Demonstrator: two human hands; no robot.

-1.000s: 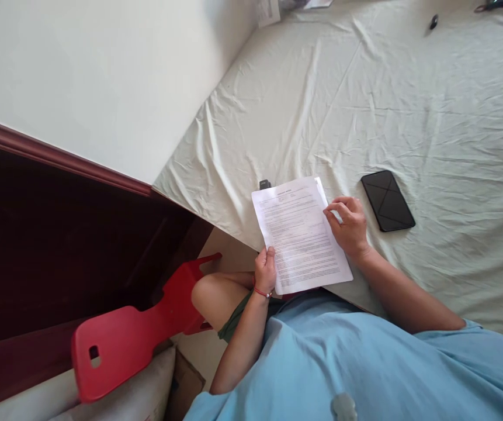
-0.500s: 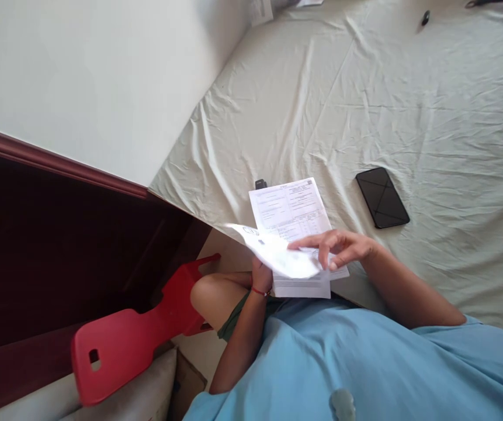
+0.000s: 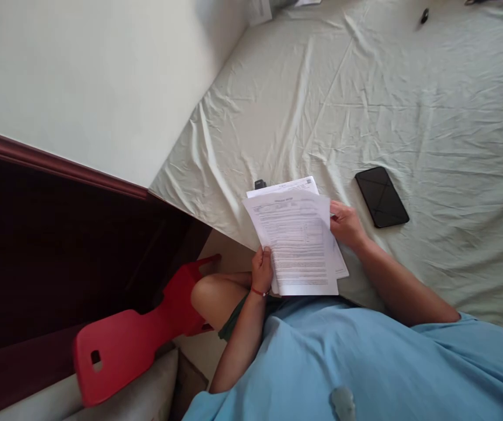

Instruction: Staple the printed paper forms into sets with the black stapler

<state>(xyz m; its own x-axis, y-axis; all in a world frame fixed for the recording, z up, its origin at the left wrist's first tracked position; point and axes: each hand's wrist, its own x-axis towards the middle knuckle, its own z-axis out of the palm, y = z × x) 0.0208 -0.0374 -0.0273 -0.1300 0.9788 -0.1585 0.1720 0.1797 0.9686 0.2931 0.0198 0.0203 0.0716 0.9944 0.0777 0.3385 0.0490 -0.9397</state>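
Observation:
Printed sheets (image 3: 295, 240) lie one over another in front of my body, the top one covered in small text with a table at its upper right. My left hand (image 3: 262, 270) grips their lower left edge, thumb on top and fingers underneath. At the right edge of the top sheet, my right hand (image 3: 346, 223) is closed on the paper, its fingertips partly hidden behind it. Another printed page (image 3: 312, 186) shows beyond the top edge, and a corner of paper sticks out at the lower right.
A black phone (image 3: 382, 197) lies on the pale bedsheet (image 3: 409, 117) to the right. Behind the papers sits a small black object (image 3: 260, 184). A red plastic chair (image 3: 120, 351) stands at lower left, beside dark wood panelling (image 3: 58, 251) under a white wall (image 3: 80, 76).
The lifted, curled sheet has come down flat over the page beneath. My right hand has moved from above the papers to their right edge and taken hold there.

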